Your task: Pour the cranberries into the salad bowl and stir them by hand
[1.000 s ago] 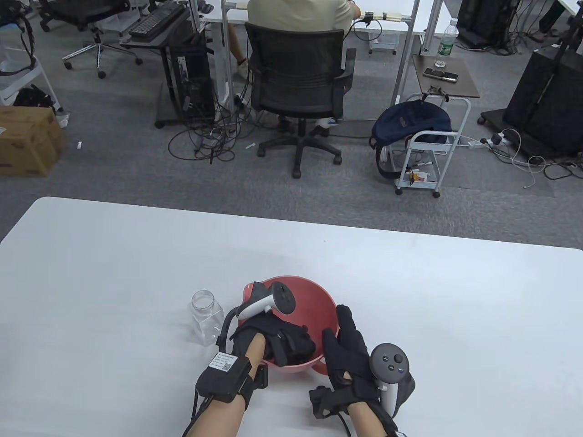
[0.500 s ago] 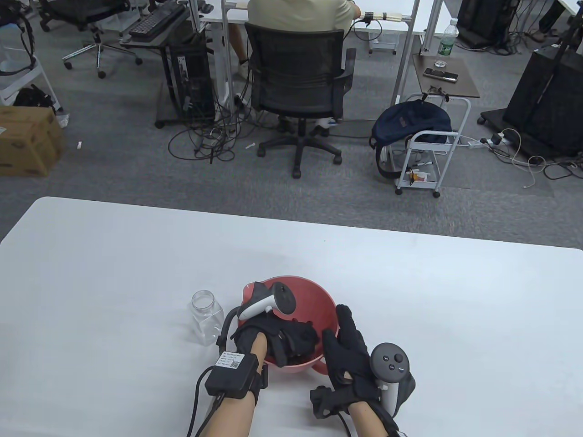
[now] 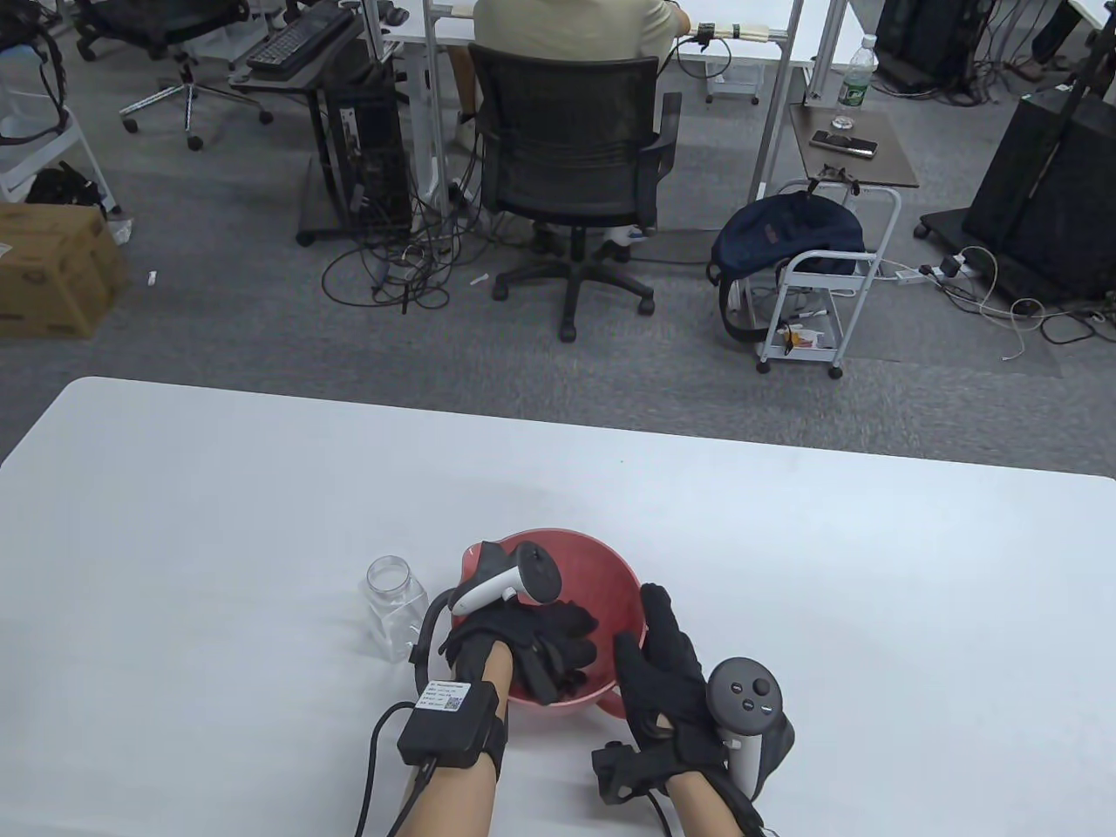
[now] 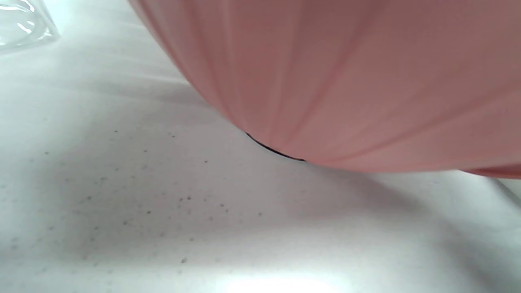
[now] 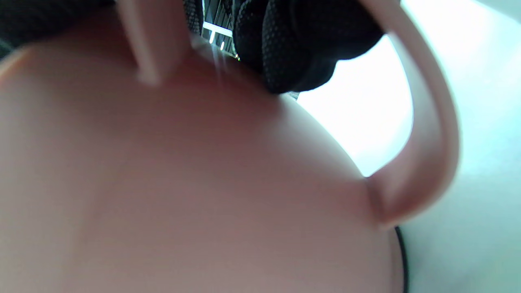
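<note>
Fingers: left hand reaches down inside the salad bowl, fingers curled among its contents, whether they grasp anything cannot be told; right hand lies with straight fingers against the bowl's right outer wall.
Cranberries: hidden under the left glove.
Jar: clear jar stands upright just left of the bowl, near the table's front edge.
Left wrist view: only the bowl's pink underside on the tabletop, jar corner top left.
Right wrist view: gloved fingertips by the bowl's handle.
Room: wide bare tabletop left, right and beyond.
</note>
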